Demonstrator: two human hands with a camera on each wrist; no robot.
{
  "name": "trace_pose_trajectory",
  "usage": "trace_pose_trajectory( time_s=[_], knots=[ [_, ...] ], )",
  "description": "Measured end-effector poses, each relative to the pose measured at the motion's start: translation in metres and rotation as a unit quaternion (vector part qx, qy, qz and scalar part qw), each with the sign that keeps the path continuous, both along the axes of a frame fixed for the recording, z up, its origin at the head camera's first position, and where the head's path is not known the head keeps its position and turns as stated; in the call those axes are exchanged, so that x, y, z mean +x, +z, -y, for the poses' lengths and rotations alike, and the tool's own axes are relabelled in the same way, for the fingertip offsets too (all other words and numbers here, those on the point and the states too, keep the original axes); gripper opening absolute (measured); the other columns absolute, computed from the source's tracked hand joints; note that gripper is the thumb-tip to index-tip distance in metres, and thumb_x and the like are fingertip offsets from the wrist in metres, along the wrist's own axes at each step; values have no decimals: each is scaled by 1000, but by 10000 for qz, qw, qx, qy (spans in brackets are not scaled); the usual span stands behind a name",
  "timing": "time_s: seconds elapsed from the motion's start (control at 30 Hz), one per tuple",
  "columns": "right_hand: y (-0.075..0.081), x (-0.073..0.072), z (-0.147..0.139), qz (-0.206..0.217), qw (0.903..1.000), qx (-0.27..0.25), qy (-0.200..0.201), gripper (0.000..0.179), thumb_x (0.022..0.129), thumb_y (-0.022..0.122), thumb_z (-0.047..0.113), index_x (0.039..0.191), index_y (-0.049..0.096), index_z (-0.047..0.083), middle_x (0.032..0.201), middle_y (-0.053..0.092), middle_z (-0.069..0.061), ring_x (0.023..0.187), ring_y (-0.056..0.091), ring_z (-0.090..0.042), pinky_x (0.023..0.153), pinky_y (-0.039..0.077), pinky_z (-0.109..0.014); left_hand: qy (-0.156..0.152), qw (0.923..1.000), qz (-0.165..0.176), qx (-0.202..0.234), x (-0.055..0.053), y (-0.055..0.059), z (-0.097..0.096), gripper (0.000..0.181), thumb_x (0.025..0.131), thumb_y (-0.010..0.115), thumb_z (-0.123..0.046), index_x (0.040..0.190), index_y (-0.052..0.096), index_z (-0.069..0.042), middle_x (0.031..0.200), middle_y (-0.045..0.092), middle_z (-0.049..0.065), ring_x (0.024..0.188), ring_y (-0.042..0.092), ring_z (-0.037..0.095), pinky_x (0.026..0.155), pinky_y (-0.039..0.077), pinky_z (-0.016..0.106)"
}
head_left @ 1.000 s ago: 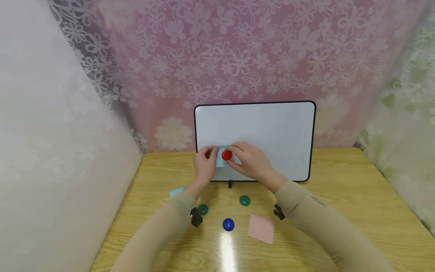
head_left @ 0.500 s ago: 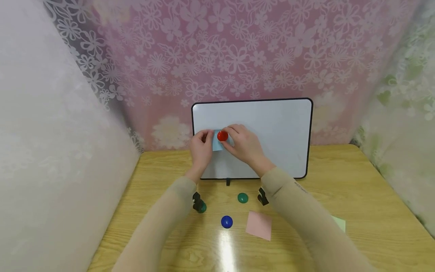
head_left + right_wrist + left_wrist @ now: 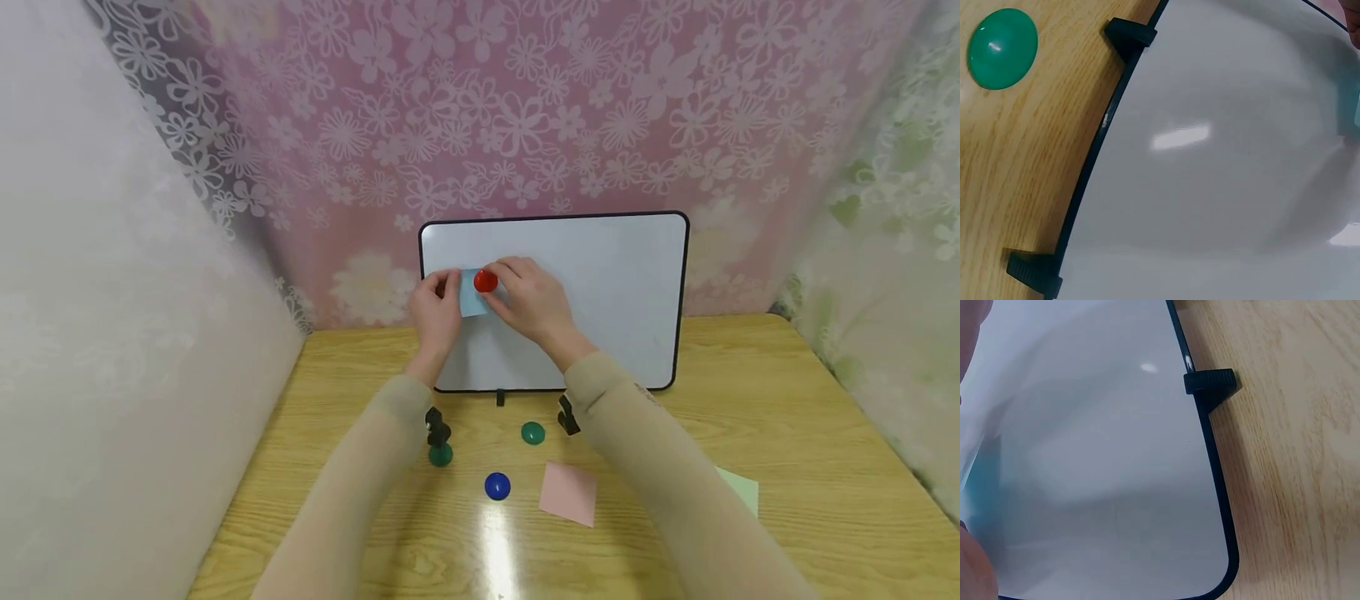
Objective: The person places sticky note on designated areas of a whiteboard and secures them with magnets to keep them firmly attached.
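Note:
A pale blue paper note is held upright in front of the left part of the whiteboard. My left hand pinches its left edge. With thumb and fingers, my right hand grips a round red magnet over the note's upper right. Whether the note touches the board I cannot tell; a bluish reflection shows on the board in the left wrist view. Only bits of the fingers appear at the borders of both wrist views.
On the wooden table lie two green magnets, a blue magnet, a pink note and a light green note, partly behind the right sleeve. Black feet support the board's lower edge.
Both hands have moved up the whiteboard, and slightly left, carrying the blue note and the red magnet. The light green note has come into view beside the right sleeve.

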State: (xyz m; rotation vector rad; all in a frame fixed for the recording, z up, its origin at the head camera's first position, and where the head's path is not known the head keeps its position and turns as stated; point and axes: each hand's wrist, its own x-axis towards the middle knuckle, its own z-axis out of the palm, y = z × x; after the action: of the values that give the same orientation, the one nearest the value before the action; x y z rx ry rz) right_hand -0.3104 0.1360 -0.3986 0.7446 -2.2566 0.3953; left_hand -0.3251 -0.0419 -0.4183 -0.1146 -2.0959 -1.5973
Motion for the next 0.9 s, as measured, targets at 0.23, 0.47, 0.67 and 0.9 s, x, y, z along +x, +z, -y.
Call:
trace_pose_trajectory(
  time_s=[0.23,0.47,0.67,0.9],
  knots=[
    [9,-5,4,45,9999,126,-97,41,95,85,27,126,72,4,123,72,-12,114,67,-31,102,57,-40,38,10000,58,-49,-2,7,1,31,110,66,-30,115,80,-3,97,74,9,84,59,20,74,50,29],
    [16,-5,14,209,9995,96,-232,41,95,85,28,126,72,5,124,71,-12,115,66,-31,103,56,-41,-45,9999,90,-94,-4,13,3,32,111,63,-30,117,79,-3,98,73,8,87,59,21,76,51,29],
    [18,-5,23,402,9982,-92,-430,40,95,85,26,127,73,4,124,71,-12,116,65,-31,102,56,-42,-165,9991,191,-337,-6,19,7,32,113,60,-27,122,77,-3,103,74,11,88,60,23,77,52,30],
    [19,-7,28,461,9968,-245,-611,40,96,85,27,128,73,6,124,71,-11,116,66,-31,100,57,-42,-270,9976,226,-603,-8,24,10,30,113,58,-22,125,76,-1,107,74,13,91,62,24,77,52,31]
  ],
)
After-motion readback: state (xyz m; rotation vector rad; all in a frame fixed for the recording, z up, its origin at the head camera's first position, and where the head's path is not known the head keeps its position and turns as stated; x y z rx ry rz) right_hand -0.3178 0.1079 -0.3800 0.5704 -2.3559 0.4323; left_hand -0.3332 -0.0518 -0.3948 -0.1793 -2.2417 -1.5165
